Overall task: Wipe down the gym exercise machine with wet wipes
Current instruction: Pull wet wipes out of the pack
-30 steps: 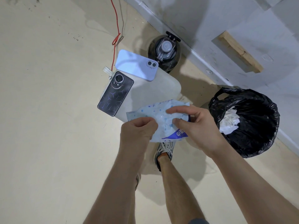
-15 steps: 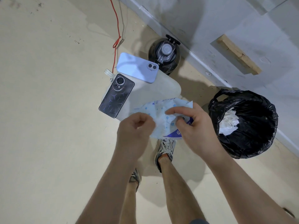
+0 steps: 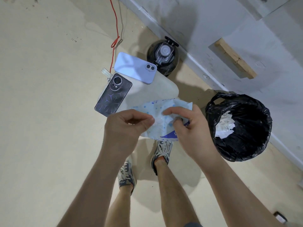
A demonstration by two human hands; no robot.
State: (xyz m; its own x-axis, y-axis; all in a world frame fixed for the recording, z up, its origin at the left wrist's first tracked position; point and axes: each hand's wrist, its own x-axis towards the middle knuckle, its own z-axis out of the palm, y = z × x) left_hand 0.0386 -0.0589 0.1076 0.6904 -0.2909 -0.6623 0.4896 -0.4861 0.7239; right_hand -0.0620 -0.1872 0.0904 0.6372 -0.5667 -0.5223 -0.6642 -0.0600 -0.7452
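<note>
Wipes pack — phones, bottle, bin nearby

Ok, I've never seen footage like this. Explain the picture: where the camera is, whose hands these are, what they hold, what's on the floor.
The camera is worn on a person's head and looks down, so you see their own forearms and shoes. No robot. The left hand grips a blue-dotted wet wipes pack; the right hand pinches at its middle, probably to pull a wipe. On the floor lies a white pouch carrying a dark phone and a lilac phone, with a dark water bottle behind. At right stands a black-lined bin holding crumpled white paper. The gym machine is out of view.
</note>
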